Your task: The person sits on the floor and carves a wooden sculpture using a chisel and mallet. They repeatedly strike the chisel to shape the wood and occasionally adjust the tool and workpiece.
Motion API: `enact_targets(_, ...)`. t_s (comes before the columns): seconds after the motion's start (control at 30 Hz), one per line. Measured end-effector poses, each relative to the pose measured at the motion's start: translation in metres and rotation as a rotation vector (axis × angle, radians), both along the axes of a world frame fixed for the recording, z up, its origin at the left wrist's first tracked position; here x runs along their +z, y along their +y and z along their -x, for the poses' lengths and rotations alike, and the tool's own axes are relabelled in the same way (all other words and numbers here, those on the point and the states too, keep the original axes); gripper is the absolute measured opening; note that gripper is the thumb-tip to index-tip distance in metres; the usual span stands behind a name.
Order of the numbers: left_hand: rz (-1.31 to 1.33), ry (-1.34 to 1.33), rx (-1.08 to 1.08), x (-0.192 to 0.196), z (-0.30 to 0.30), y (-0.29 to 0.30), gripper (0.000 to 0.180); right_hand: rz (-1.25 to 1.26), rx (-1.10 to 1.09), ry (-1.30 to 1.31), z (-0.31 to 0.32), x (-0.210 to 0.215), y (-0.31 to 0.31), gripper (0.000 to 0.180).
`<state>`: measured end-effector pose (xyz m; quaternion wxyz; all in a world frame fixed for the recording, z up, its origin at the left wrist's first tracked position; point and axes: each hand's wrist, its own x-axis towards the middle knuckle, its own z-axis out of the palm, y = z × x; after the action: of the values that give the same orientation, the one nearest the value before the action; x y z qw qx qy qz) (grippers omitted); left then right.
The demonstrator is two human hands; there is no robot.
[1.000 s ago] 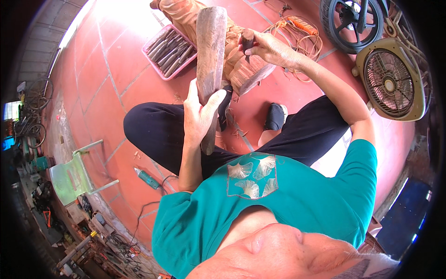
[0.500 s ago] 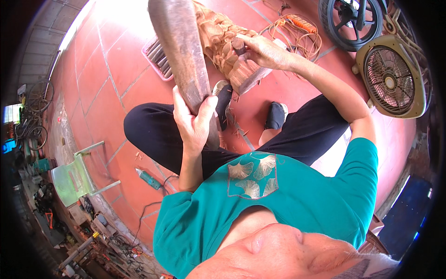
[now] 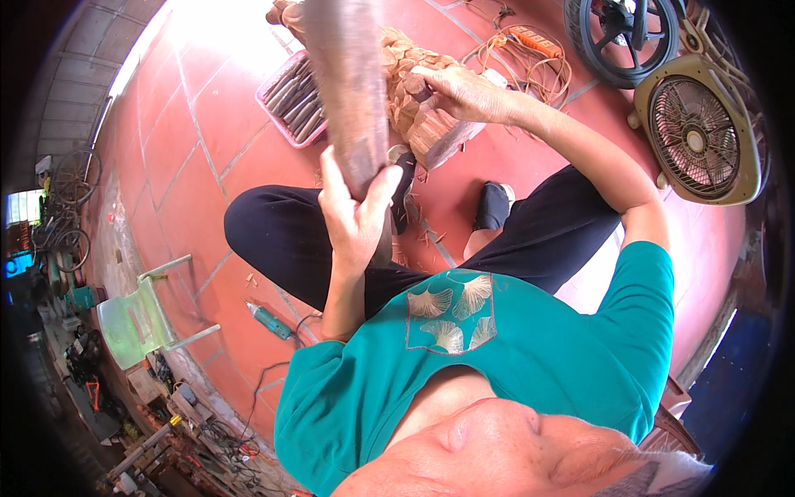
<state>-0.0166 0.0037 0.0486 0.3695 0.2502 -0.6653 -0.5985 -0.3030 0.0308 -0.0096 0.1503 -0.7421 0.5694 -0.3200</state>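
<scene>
My left hand [image 3: 354, 211] grips the narrow end of a long wooden mallet [image 3: 352, 99], whose thick, slightly blurred body points up and away from me. Farther right, my right hand [image 3: 468, 93] pinches a short, round-ended wooden chisel handle [image 3: 416, 87]; the blade is hidden below it. Under that handle lies a carved block of wood [image 3: 435, 137], covered in scale-like cuts, with a plain near end. The mallet hides part of the block's left side.
Left of the carving sits a pink tray [image 3: 269, 108] of chisels. Wood shavings lie near my shoes. An orange power strip [image 3: 534, 41] with coiled cord, a box fan [image 3: 696, 141] and a wheel [image 3: 625, 37] are right. A green rotary tool [image 3: 269, 320] and green chair [image 3: 137, 323] are left.
The mallet has swung right, toward the chisel handle, uncovering more of the chisel tray. My left hand has shifted slightly right; my right hand stays nearly in place.
</scene>
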Motion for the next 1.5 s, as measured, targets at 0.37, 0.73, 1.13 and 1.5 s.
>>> enact_targets(0.37, 0.108, -0.237, -0.071, -0.03, 0.002, -0.02, 0.041, -0.038, -0.052, 0.064, -0.021, 0.024, 0.009, 0.021)
enact_targets(0.73, -0.086, -0.225, -0.054, -0.027, 0.0, -0.028, 0.043, -0.159, 0.008, -0.397, 0.002, 0.029, 0.008, 0.018)
enact_targets(1.13, -0.06, -0.209, -0.052, -0.033, 0.002, -0.029, 0.045, 0.012, 0.01, -0.246, 0.002, 0.014, -0.008, 0.027)
enact_targets(1.5, -0.093, -0.193, -0.051, -0.025, 0.001, -0.025, 0.042, -0.017, -0.023, -0.196, 0.005, 0.002, -0.015, 0.032)
